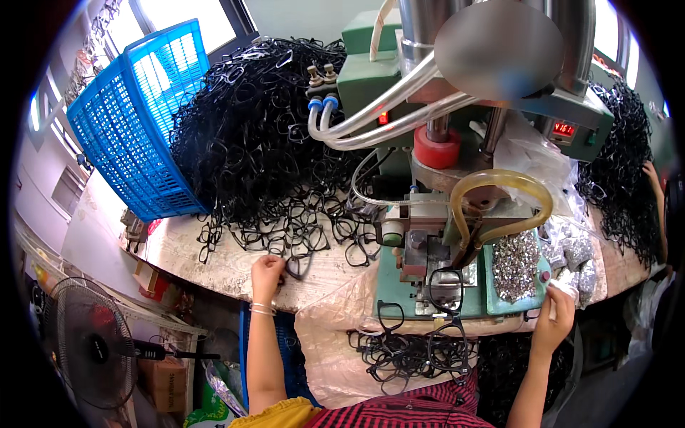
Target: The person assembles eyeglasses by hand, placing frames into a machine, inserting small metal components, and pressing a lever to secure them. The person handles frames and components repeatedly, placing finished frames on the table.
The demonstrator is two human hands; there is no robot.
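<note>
My left hand (267,274) is closed at the near edge of the table, its fingertips pinched at the side of a black eyeglass frame (298,267). Behind it, many more black frames lie loose. My right hand (555,317) is raised beside the green tray of small metal pieces (489,285), close under a dark red knob (546,277). Its fingers are drawn together; what is in them, if anything, is too small to make out. Between my hands, one black eyeglass frame (462,289) stands at the metal fixture (447,291) of a green press machine (365,85).
A big heap of black eyeglass frames (250,128) rises behind, beside a tilted blue plastic basket (135,128). Several frames (407,357) lie at my lap. Clear hoses (385,107) and a yellowish tube (503,178) hang by the press. A fan (96,346) stands left; another person's arm (655,192) shows right.
</note>
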